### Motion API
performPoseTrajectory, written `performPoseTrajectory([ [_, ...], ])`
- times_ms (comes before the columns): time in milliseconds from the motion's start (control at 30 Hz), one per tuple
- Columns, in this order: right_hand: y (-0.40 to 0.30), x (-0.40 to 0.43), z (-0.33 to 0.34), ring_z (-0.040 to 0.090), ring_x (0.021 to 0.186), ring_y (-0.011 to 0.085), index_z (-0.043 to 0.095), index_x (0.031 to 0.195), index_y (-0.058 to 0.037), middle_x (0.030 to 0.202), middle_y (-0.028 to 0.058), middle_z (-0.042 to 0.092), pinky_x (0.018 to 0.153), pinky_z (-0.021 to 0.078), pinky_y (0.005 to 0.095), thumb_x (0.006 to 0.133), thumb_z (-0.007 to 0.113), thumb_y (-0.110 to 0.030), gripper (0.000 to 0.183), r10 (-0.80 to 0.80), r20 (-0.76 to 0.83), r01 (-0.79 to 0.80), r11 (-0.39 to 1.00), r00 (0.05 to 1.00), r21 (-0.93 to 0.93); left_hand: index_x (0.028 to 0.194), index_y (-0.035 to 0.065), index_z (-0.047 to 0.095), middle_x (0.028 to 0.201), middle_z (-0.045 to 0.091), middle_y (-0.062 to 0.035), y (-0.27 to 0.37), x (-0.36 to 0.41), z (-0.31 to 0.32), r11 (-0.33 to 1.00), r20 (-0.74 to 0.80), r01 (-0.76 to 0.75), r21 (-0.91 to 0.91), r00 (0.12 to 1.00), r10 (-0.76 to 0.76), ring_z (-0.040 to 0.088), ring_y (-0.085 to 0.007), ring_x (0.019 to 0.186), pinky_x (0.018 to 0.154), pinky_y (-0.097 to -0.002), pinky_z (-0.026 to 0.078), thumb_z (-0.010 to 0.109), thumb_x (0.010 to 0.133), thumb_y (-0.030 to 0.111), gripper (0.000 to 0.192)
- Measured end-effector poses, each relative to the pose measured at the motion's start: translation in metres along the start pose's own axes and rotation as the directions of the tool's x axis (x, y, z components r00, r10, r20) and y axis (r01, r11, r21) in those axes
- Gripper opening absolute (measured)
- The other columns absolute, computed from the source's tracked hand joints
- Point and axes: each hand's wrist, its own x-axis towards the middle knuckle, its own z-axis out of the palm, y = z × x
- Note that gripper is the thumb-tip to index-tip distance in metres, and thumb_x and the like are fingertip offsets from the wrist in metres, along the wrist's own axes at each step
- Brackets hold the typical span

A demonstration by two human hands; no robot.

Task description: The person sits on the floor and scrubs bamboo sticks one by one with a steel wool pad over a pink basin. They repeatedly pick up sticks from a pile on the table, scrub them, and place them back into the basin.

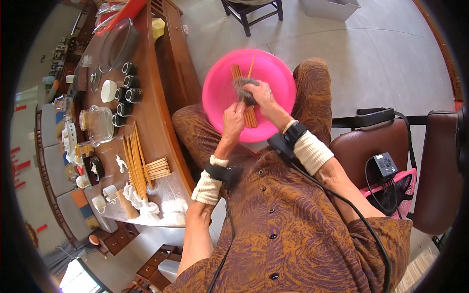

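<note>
A pink plastic basin [216,99] rests between my knees. Several wooden chopsticks [251,119] lie in it, side by side. Over them my right hand [262,93] grips a grey scouring pad [242,85], closed around a chopstick [251,66] whose tip sticks out beyond the pad. My left hand [235,115] pinches the near end of a stick just below the pad; the exact grip is partly hidden. On the wooden table at left, long chopsticks [137,161] lie with their ends on a white cloth [148,209], crossing a stack of shorter-looking chopsticks [158,168].
The wooden table [165,117] curves along my left, bearing several black-and-white cups [133,95], a white bowl [109,91], a glass dish [102,124] and mugs [99,202]. A brown padded chair [370,141] with a pink basket [412,183] stands right. A dark stool [243,16] stands ahead.
</note>
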Motion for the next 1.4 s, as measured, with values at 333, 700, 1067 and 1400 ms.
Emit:
performPoseTrajectory([
  [333, 0.004, 0.020, 0.004, 0.060, 0.065, 0.0168, 0.060, 0.092, -0.0025, 0.077, 0.0083, 0.061, 0.054, 0.0503, 0.0335, 0.074, 0.063, -0.016, 0.023, 0.054, -0.080, -0.052, 0.998, 0.995, 0.025, 0.077, 0.0028, 0.055, 0.050, 0.034, 0.0058, 0.028, -0.025, -0.008, 0.979, 0.054, 0.142, -0.146, 0.989, -0.135, 0.030, -0.0034, 0.040, 0.036, -0.0220, 0.023, 0.048, 0.090, 0.029, 0.030],
  [700, -0.039, 0.017, -0.004, 0.060, 0.062, 0.0183, 0.060, 0.084, -0.0041, 0.072, 0.0090, 0.060, 0.048, 0.0476, 0.0350, 0.075, 0.060, -0.015, 0.014, 0.159, -0.132, -0.132, 0.973, 0.978, 0.191, 0.076, 0.0036, 0.053, 0.047, 0.034, 0.0063, 0.031, -0.040, -0.009, 0.948, 0.126, 0.240, -0.208, 0.968, -0.217, 0.028, -0.0041, 0.035, 0.033, -0.0197, 0.021, 0.048, 0.091, 0.030, 0.030],
  [1067, -0.043, 0.034, -0.021, 0.057, 0.048, 0.0177, 0.060, 0.077, -0.0017, 0.064, 0.0079, 0.060, 0.046, 0.0474, 0.0315, 0.075, 0.058, -0.011, 0.010, -0.031, -0.216, 0.065, 0.986, 0.976, 0.151, 0.074, 0.0038, 0.053, 0.046, 0.032, 0.0068, 0.038, -0.043, -0.003, 0.931, 0.173, 0.249, -0.265, 0.963, -0.208, 0.028, -0.0031, 0.034, 0.032, -0.0186, 0.020, 0.049, 0.091, 0.030, 0.031],
  [1400, -0.020, 0.000, 0.011, 0.060, 0.058, 0.0196, 0.060, 0.084, 0.0000, 0.073, 0.0087, 0.062, 0.050, 0.0499, 0.0339, 0.074, 0.061, -0.010, 0.015, 0.025, -0.193, 0.002, 0.990, 0.981, 0.139, 0.075, 0.0053, 0.052, 0.047, 0.038, 0.0047, 0.035, -0.036, -0.005, 0.955, 0.083, 0.192, -0.225, 0.981, -0.177, 0.031, -0.0034, 0.034, 0.031, -0.0192, 0.022, 0.050, 0.090, 0.029, 0.028],
])
